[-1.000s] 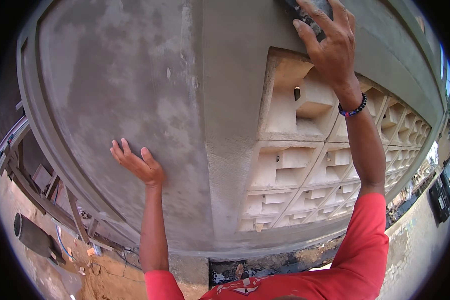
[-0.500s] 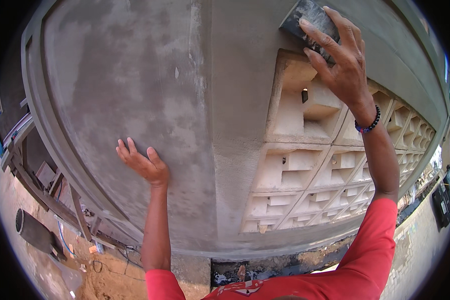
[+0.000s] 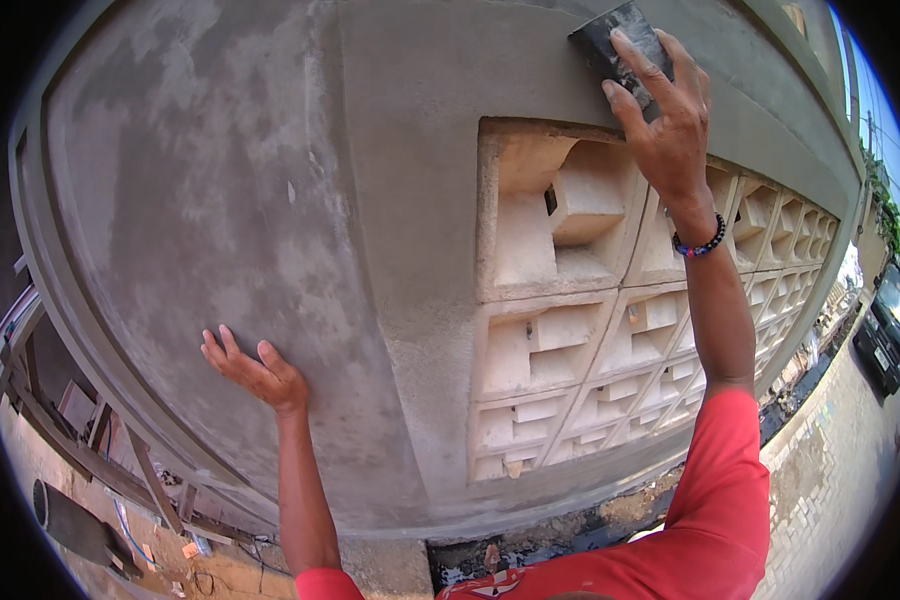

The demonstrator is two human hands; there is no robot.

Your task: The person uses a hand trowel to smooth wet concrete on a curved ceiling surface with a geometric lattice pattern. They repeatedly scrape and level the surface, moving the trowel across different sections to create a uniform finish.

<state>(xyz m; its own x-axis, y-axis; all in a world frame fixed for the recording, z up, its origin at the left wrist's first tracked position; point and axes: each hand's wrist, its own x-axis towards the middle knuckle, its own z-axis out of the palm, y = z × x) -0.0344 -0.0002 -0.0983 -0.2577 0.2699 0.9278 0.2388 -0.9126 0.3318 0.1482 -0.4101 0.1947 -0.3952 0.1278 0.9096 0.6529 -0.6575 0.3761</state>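
Note:
My right hand [image 3: 668,130] reaches up and grips a black rectangular block [image 3: 620,50] smeared with grey residue. The block lies against the grey plastered wall [image 3: 410,130], just above the top edge of the pale vent-block grille [image 3: 545,335]. Its underside is hidden. Lower on the left, my left hand [image 3: 257,372] is open, fingers spread, close to the darker, blotchy part of the wall. Whether its palm touches the surface I cannot tell. A beaded bracelet [image 3: 700,238] circles my right wrist.
A raised plaster border [image 3: 45,200] frames the wall at left. Beyond it stand wooden timbers [image 3: 155,480] and a dark cylindrical container [image 3: 70,522] on sandy ground. A ditch with dark, wet-looking patches [image 3: 470,560] runs along the wall's foot. A dark vehicle [image 3: 880,345] is at far right.
My right hand has carried the block rightward along the wall above the grille, away from its upper left corner. The view has shifted right. My left hand stays open at about the same spot.

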